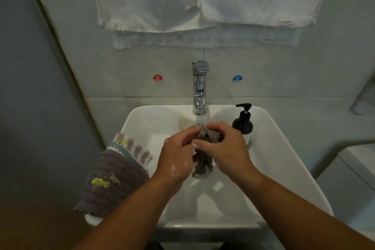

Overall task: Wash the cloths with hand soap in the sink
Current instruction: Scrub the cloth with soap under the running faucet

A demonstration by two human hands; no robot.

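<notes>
Over the white ceramic sink (284,158) now: left hand (178,160) and right hand (225,152) both curled tight round a bunched, wet grey cloth (203,166), squeezed between them, loose end hanging below the fingers. Wet sheen on the back of the left hand. Just beyond the right hand, a round black pump bottle (242,122) on the rim. Straight ahead of the knuckles, a chrome tap (199,87). Left of the left wrist, a ribbed purple cloth (115,176) with a pastel checked edge, draped over the rim, yellow smear on top
</notes>
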